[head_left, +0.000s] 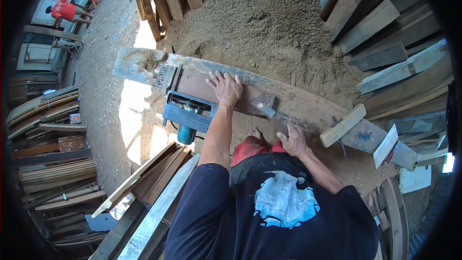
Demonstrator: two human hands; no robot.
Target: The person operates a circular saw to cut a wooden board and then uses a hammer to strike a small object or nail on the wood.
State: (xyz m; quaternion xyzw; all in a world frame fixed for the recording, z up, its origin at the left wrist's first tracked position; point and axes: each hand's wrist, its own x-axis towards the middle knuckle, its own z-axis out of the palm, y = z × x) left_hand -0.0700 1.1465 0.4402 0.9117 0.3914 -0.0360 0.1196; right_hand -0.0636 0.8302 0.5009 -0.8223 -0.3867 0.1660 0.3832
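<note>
On worktop | left hand fingers spread flat on brown board | right hand fingers closed around chisel

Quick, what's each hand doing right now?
Left hand: open, flat on the board.
Right hand: closed on a chisel handle.

Left hand presses a brown board; right hand grips a chisel.
</note>
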